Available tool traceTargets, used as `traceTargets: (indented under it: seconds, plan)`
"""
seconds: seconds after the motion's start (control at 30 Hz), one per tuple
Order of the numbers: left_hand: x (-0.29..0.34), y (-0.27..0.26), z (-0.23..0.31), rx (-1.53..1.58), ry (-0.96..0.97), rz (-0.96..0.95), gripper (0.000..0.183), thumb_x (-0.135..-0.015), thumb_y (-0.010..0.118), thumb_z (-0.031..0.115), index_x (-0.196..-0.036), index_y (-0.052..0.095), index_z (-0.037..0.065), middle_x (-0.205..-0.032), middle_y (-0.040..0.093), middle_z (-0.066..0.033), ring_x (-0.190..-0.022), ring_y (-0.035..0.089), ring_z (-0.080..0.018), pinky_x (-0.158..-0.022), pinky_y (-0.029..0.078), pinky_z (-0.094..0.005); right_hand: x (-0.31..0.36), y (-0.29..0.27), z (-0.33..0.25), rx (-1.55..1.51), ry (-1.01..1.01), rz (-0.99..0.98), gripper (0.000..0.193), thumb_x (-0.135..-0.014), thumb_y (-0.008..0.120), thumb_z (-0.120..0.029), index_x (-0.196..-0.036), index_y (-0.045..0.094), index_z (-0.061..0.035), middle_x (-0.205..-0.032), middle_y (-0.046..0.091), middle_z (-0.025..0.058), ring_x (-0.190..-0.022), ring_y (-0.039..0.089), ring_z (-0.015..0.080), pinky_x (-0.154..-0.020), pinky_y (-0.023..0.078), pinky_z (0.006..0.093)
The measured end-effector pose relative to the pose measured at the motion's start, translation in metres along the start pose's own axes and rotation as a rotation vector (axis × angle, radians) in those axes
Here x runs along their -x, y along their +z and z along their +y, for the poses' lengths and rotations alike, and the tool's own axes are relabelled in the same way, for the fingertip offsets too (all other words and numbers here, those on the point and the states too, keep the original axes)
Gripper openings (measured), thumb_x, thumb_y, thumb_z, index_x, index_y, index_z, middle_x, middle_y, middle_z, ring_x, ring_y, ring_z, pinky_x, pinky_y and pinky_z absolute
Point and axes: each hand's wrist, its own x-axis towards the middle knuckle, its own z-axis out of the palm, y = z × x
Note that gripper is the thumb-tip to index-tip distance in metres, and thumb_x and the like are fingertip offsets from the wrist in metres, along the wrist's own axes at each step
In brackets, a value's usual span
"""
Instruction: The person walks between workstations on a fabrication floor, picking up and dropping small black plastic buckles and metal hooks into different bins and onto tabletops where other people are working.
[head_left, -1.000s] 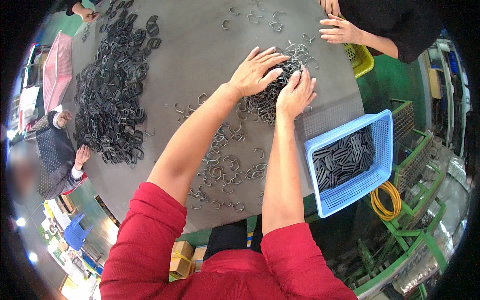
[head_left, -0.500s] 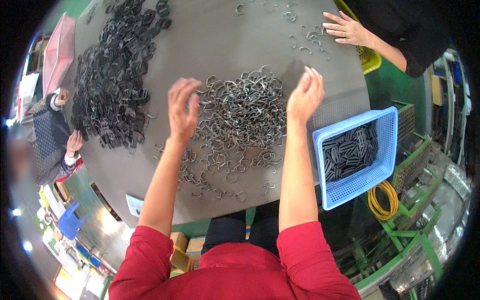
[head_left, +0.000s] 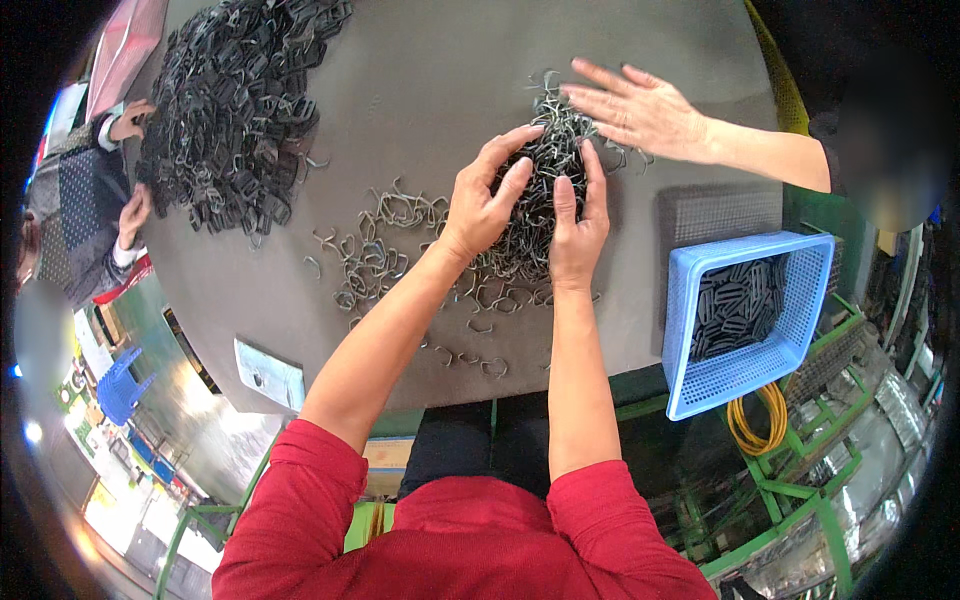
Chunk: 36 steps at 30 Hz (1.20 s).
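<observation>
A dense heap of bent metal wire hooks (head_left: pixel 541 165) lies on the grey table (head_left: pixel 440 90), squeezed between my two hands. My left hand (head_left: pixel 478 205) curves round its left side, thumb and fingers against the hooks. On the other side, my right hand (head_left: pixel 578 230) cups the heap with thumb and fingers pointing away from me. Parts of the fingers are hidden among the hooks. Loose hooks (head_left: pixel 375 255) lie scattered to the left and nearer to me. A co-worker's outstretched hand (head_left: pixel 650 112) is at the far right edge of the heap.
A blue basket (head_left: pixel 678 300) of black plastic pieces stands at the right. Black buckles (head_left: pixel 225 120) form a large pile at the left, where another person's hands (head_left: pixel 132 210) work. A packet (head_left: pixel 270 375) lies at the near left edge; a coiled yellow hose (head_left: pixel 757 425) hangs below the basket.
My hands have come together round the hooks, drawing the heap away from me and to the right. The co-worker's hand has moved in to the heap with the far hooks.
</observation>
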Motion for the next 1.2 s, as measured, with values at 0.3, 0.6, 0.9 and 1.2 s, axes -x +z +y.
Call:
traceTargets:
  seconds: [0.3, 0.6, 0.9, 1.2]
  plan:
    - [0.042, 0.008, 0.026, 0.927, -0.404, 0.155, 0.04, -0.092, 0.042, 0.027, -0.125, 0.048, 0.004, -0.122, 0.051, -0.0073, -0.111, 0.048, -0.0142, -0.098, 0.034, -0.0267, 0.026, -0.001, -0.023, -1.017, 0.515, -0.101, 0.052, -0.092, 0.047, -0.027, -0.136, 0.031, -0.0054, -0.127, 0.047, 0.0097, -0.113, 0.049, 0.02, -0.096, 0.04, 0.0325]
    - [0.103, 0.01, 0.085, 1.237, -0.267, 0.523, 0.043, -0.094, 0.036, 0.03, -0.13, 0.041, 0.005, -0.126, 0.048, -0.0079, -0.115, 0.045, -0.0174, -0.101, 0.032, -0.0297, 0.05, -0.016, -0.09, -1.031, 0.739, -0.389, 0.048, -0.089, 0.049, -0.021, -0.132, 0.036, -0.0059, -0.124, 0.049, 0.0115, -0.11, 0.051, 0.0223, -0.095, 0.042, 0.0351]
    - [0.146, -0.037, 0.146, 1.191, 0.01, 1.093, 0.04, -0.097, 0.031, 0.024, -0.129, 0.04, 0.003, -0.124, 0.047, -0.0089, -0.113, 0.044, -0.0161, -0.099, 0.033, -0.029, 0.076, 0.029, -0.185, -0.755, 0.804, -0.798, 0.039, -0.091, 0.042, -0.019, -0.126, 0.046, -0.0024, -0.117, 0.057, 0.0108, -0.102, 0.058, 0.0207, -0.091, 0.046, 0.032]
    - [0.181, -0.15, 0.151, 1.178, 0.124, 1.283, 0.037, -0.097, 0.032, 0.022, -0.127, 0.043, 0.003, -0.135, 0.037, -0.0078, -0.124, 0.033, -0.0161, -0.105, 0.021, -0.0275, 0.097, 0.132, -0.217, -0.688, 0.744, -1.091, 0.036, -0.09, 0.042, -0.014, -0.12, 0.049, 0.0028, -0.117, 0.056, 0.0144, -0.103, 0.057, 0.0234, -0.091, 0.047, 0.0361]
